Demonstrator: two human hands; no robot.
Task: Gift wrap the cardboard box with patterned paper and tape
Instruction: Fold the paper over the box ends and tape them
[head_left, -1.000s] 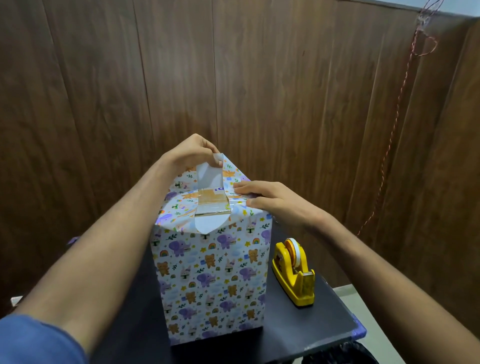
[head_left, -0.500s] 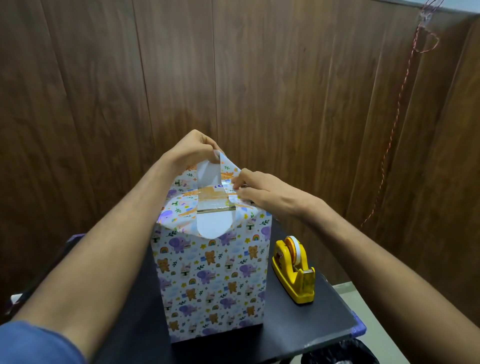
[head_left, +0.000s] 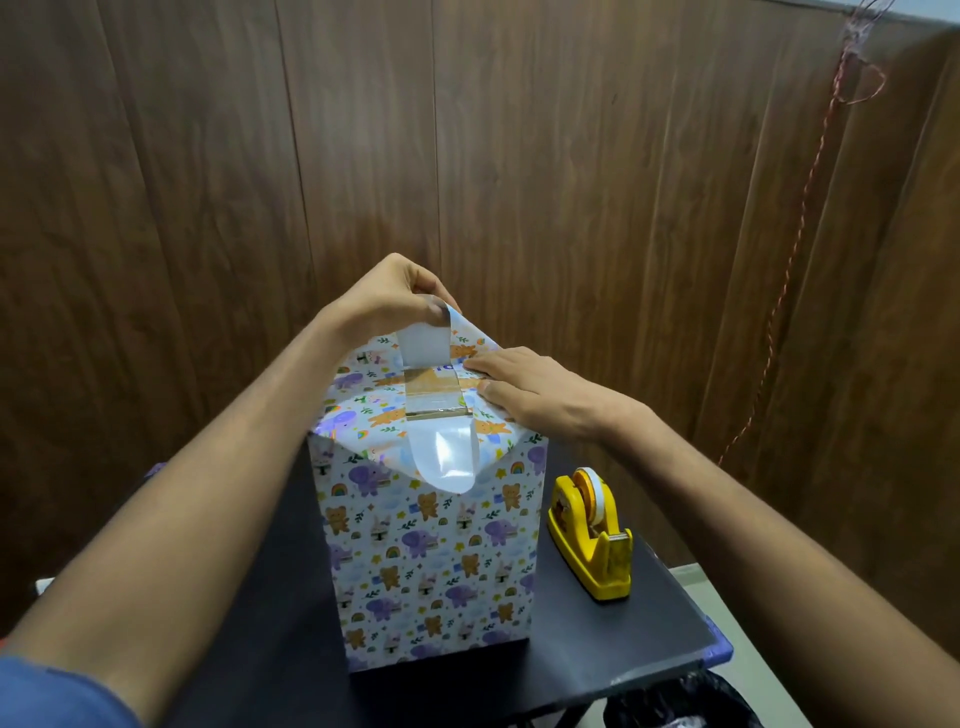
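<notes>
A tall box wrapped in animal-patterned paper (head_left: 431, 561) stands upright on a black table (head_left: 270, 623). On its top, the cardboard (head_left: 434, 389) shows through a gap between the paper flaps. My left hand (head_left: 387, 296) pinches the tip of the far paper flap (head_left: 431, 343) and holds it up above the box top. My right hand (head_left: 530, 387) lies on the right side of the top, fingers flat on the folded paper. A near flap (head_left: 447, 462) with its white underside showing hangs down over the front face.
A yellow tape dispenser (head_left: 592, 535) with a roll of tape stands on the table just right of the box. Wood-panelled walls close off the back and right. A dark bag (head_left: 685, 701) sits below the table's right edge.
My right hand slid from the far flap's edge back down onto the right side of the box top. My left hand keeps the far flap raised.
</notes>
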